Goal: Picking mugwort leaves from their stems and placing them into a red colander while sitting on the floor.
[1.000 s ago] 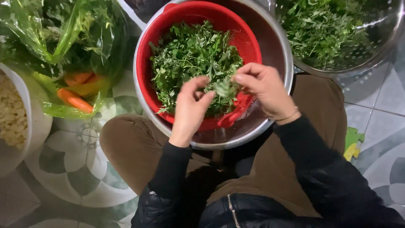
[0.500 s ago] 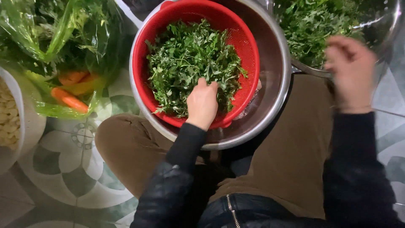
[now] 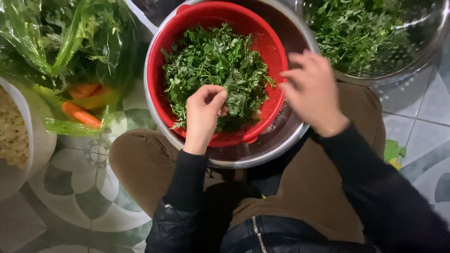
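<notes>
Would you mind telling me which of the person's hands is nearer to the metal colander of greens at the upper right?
The right hand. It hovers over the red strainer's right rim, just left of the metal colander. The left hand pinches greens inside the strainer, farther away.

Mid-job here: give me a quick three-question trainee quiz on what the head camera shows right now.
1. True or false: the red colander sits inside a steel bowl.
2. The left hand pinches: A) a carrot B) leafy greens C) a spoon?
3. Fill in: the orange carrots lie in a green plastic ___.

Key: 1 true. 2 B. 3 bag. Note for the trainee: the right hand is blurred over the bowl rim, so whether it holds anything cannot be told.
</notes>
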